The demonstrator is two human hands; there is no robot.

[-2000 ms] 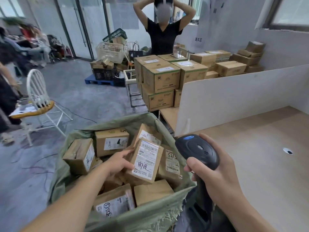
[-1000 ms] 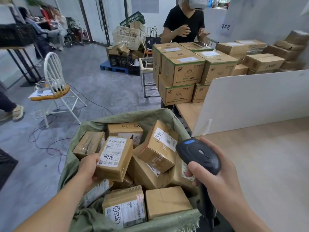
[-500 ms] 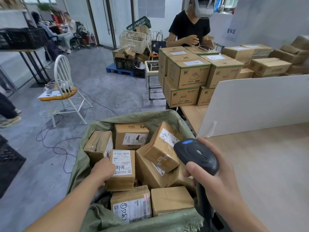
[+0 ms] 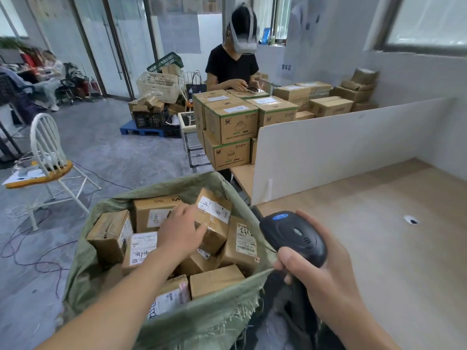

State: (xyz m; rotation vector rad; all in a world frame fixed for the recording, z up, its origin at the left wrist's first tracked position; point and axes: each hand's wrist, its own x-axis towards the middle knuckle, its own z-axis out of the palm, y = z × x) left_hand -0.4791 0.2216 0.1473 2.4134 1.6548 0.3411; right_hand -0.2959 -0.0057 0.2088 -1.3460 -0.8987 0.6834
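L hand (image 4: 180,233) open, on tilted box (image 4: 214,219) ctr | R hand (image 4: 322,282) grips scanner (image 4: 293,236) | sack (image 4: 202,322) full, most pkgs unscanned

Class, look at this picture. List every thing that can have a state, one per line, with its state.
Sack, open at the top, filled with parcels.
Left hand, fingers spread, reaching onto a parcel.
Parcel, sealed, tilted, label up.
Right hand, grips the scanner.
Scanner, held beside the sack's rim.
Cartons, shut, stacked.
Chair, upright, papers on its seat.
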